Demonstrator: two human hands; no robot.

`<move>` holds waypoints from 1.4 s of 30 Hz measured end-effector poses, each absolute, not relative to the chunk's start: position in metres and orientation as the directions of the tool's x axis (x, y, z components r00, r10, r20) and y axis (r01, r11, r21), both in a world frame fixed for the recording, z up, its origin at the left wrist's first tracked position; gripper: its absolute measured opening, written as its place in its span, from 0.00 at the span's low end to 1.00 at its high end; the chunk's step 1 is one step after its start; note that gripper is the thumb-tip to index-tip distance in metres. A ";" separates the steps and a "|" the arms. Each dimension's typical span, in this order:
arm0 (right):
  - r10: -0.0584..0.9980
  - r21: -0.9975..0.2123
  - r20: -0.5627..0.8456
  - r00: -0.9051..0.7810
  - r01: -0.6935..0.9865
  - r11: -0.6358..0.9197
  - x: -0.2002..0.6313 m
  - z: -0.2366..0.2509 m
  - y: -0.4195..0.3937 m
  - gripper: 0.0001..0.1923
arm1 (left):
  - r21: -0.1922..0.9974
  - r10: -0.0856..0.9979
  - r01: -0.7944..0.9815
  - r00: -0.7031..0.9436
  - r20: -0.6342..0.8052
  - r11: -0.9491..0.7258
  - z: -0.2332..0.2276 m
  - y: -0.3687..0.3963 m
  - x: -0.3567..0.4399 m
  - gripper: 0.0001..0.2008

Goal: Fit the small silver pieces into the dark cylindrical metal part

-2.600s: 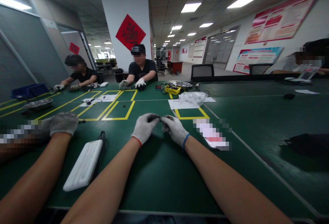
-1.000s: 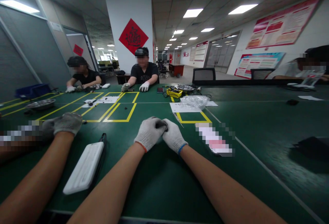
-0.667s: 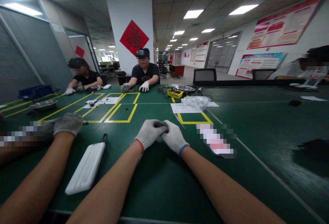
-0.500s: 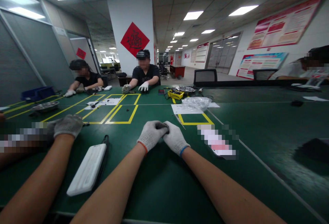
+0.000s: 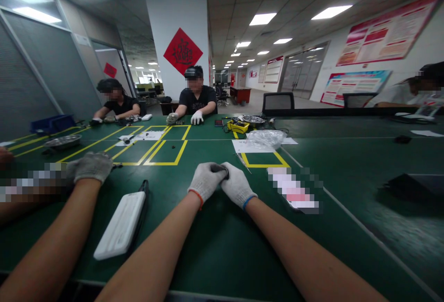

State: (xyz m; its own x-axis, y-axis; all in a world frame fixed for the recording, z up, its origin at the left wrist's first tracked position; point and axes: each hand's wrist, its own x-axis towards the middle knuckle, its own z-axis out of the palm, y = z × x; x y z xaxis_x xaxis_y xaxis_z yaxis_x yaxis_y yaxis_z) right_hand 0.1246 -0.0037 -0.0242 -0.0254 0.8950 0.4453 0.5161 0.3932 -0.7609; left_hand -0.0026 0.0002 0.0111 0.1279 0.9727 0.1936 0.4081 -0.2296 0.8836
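Note:
Both of my hands wear whitish knit gloves and meet above the green table in the middle of the view. My left hand (image 5: 206, 181), with an orange cuff, has its fingers closed. From the other side my right hand (image 5: 238, 186), blue-cuffed, closes against it. Pinched between the fingertips is a small dark rounded piece (image 5: 225, 171), mostly covered by the gloves, so its kind does not show. A pair of tweezers (image 5: 244, 163) lies just beyond my right hand, and a blurred-out phone-like slab (image 5: 293, 192) rests to its right.
A white power-bank-like block (image 5: 120, 225) lies left of my forearm. Near it a co-worker's gloved hand (image 5: 93, 168) reaches in. Farther off are a clear plastic bag (image 5: 265, 140), a yellow tray (image 5: 239, 126), a metal dish (image 5: 63, 141) and a blue bin (image 5: 52, 124). Two people sit opposite.
My hands keep the same grip on the dark piece, with hardly any movement. The whole view has shifted slightly. The far-left person's hands have moved a little.

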 end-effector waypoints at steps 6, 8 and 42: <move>0.891 -0.744 0.453 -0.034 0.536 0.398 0.124 -0.025 -0.003 0.10 | 0.784 0.968 0.573 0.075 0.240 -0.238 0.014 -0.004 0.000 0.05; 0.895 -0.746 0.445 -0.021 0.545 0.384 0.124 -0.025 -0.003 0.10 | 0.771 0.969 0.601 0.024 0.245 -0.210 0.015 -0.003 0.001 0.07; 0.957 -0.940 0.281 0.074 0.223 0.258 0.130 -0.025 0.009 0.20 | 0.383 0.865 0.797 0.501 0.011 -0.467 0.005 0.036 -0.061 0.17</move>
State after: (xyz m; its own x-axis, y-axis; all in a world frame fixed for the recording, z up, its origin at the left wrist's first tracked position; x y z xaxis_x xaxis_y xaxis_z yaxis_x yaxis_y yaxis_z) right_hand 0.1302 0.0093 -0.0249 0.0738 0.9570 0.2806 0.2232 0.2583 -0.9399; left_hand -0.0615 0.0360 0.0048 0.5013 0.8652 0.0107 0.7973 -0.4667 0.3827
